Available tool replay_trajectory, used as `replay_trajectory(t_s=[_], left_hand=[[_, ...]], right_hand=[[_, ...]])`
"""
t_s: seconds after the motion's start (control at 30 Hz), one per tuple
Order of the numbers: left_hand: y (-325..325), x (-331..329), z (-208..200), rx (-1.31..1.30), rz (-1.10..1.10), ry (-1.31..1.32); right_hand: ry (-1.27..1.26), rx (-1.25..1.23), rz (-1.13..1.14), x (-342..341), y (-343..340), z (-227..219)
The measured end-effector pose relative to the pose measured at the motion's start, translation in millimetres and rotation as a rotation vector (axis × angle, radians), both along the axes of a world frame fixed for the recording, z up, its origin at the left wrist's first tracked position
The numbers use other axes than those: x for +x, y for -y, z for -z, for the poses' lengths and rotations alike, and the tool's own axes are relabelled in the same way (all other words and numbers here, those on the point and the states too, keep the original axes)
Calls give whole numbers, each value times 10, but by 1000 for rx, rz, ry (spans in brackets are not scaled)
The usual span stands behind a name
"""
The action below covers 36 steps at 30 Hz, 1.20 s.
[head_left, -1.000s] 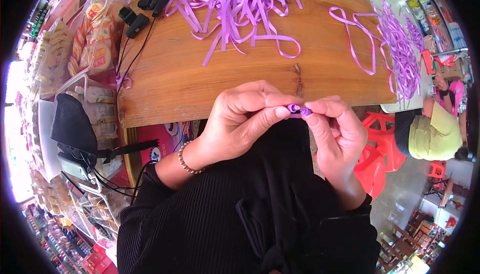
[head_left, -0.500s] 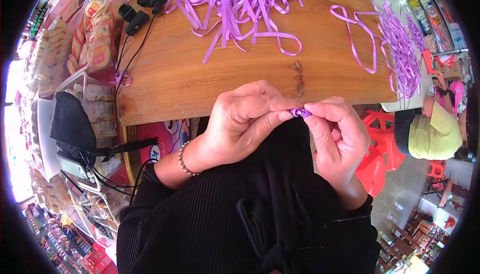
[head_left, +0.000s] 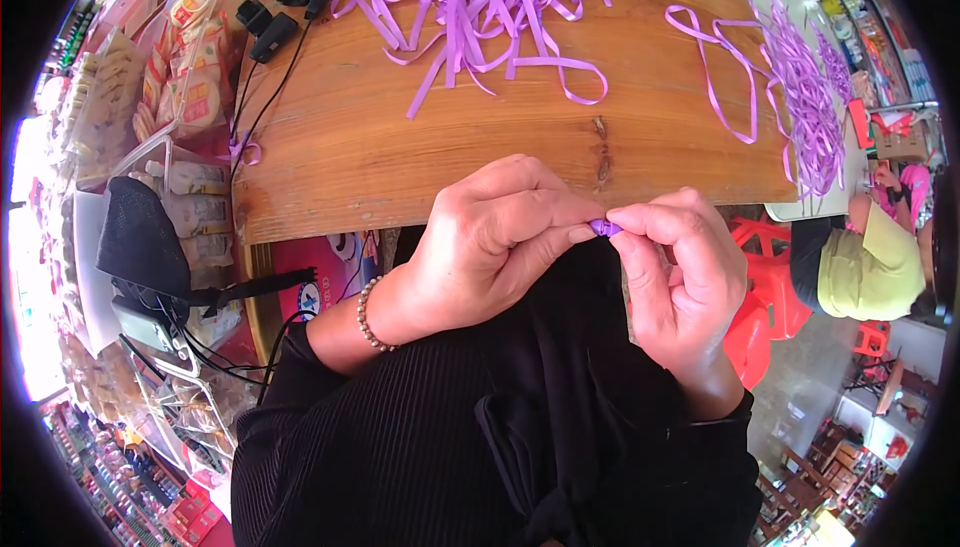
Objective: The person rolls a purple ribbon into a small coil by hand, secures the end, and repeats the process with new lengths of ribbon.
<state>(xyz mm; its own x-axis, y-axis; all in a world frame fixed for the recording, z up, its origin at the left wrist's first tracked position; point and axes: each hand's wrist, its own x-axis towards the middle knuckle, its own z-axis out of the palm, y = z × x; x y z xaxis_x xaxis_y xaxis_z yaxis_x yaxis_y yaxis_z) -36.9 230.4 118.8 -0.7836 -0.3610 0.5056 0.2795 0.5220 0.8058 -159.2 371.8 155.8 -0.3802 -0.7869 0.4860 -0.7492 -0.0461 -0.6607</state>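
Between my two hands, just off the table's near edge, is a small twist of purple ribbon (head_left: 604, 228). My left hand (head_left: 500, 242) pinches its left end between thumb and forefinger. The right end is pinched the same way by my right hand (head_left: 682, 265), with the other fingers curled in. Only a short stretch of the ribbon shows between the fingertips. Farther off on the wooden table (head_left: 400, 157) lies a big loose heap of purple ribbons (head_left: 480, 7), its loose ends trailing toward me.
A second bundle of purple ribbon (head_left: 805, 107) lies at the right, over a white surface. Black devices with cables (head_left: 270, 32) sit at the table's left edge, beside packaged goods (head_left: 190, 77). Red stools (head_left: 765, 287) stand at right, near a person in yellow (head_left: 870, 262).
The ribbon between my fingertips looks more tightly bunched, with its loops less visible. Both hands stay nearly in place, the right shifted very slightly.
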Motion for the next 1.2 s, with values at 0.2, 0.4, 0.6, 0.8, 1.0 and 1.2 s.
replay_trajectory(t_s=[0.2, 0.4, 0.6, 0.8, 1.0, 1.2], left_hand=[[6, 6, 36, 75, 12, 11], [11, 3, 25, 184, 56, 63], [-9, 29, 74, 363, 108, 105], [4, 28, 60, 375, 138, 132], [-7, 31, 65, 416, 150, 125], [-6, 35, 60, 427, 157, 126]], right_hand=[[-68, 23, -21, -14, 26, -8], [-44, -24, 3, 5, 36, 18], [-13, -33, -21, -5, 42, 49], [129, 12, -47, -24, -1, 54], [160, 34, -53, -9, 2, 39], [69, 82, -24, 8, 15, -49]])
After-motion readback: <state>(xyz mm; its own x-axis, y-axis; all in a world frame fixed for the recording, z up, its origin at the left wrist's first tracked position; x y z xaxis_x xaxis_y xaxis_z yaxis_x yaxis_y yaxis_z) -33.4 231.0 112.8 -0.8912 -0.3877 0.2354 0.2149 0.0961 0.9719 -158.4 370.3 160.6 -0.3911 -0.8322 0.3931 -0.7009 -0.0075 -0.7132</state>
